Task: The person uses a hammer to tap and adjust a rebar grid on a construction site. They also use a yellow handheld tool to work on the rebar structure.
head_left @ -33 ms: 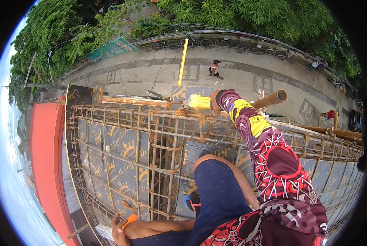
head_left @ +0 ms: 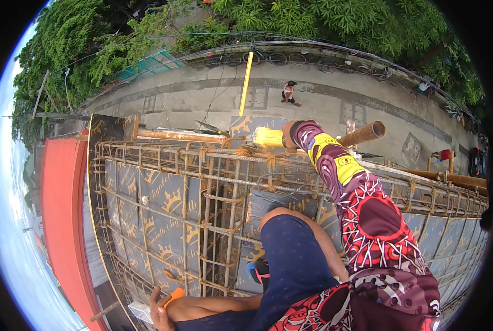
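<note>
My right hand, in a patterned long sleeve, reaches forward to the outer edge of the formwork. It is closed on the end of a yellow block-shaped object, whose kind I cannot make out. Just beyond it, a long yellow strip stretches away over the road. At the lower left, my left hand is beside my bent bare knee. Its fingers curl at a short orange object, mostly hidden. A whitish object lies beside that hand.
Rusty rebar cages run across dark printed form panels around my legs. A rusty pipe juts out right of my right hand. Past the edge, the road lies far below, with a person walking. A red wall stands left.
Both hands and what they hold stay in place. Only the person on the road below has shifted very slightly.
</note>
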The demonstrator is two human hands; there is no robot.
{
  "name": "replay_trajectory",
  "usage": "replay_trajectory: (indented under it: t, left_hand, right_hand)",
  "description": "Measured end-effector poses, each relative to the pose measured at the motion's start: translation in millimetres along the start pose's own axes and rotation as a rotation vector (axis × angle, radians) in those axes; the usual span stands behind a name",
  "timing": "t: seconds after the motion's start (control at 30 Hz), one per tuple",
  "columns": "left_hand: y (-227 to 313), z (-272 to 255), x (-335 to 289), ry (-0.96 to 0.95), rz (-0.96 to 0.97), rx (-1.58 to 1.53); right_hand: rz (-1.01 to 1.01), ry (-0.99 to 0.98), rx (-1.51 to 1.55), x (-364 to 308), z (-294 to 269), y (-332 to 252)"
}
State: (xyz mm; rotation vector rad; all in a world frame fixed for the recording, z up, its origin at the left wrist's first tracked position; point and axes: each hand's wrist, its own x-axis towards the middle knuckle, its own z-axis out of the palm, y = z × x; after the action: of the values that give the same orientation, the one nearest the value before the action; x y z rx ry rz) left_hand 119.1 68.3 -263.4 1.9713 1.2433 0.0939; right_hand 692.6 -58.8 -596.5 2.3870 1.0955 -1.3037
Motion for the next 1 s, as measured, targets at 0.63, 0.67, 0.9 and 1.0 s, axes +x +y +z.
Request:
replay_trajectory:
  t: [0.63,0.67,0.9,1.0]
  left_hand:
    - [0,6,7,0.021,0.032,0.037]
    - [0,6,6,0.029,0.027,0.031]
    - [5,4,6,-0.009,0.038,0.053]
    - [4,4,6,-0.003,0.041,0.046]
  right_hand:
    - [-0.005,-0.006,-0.019,-1,-3,8]
    - [-0.001,0.010,-0.016,-5,-6,6]
    - [-0.009,0.021,0.002,-11,-7,8]
    - [-0.007,0.026,0.017,-11,-8,7]
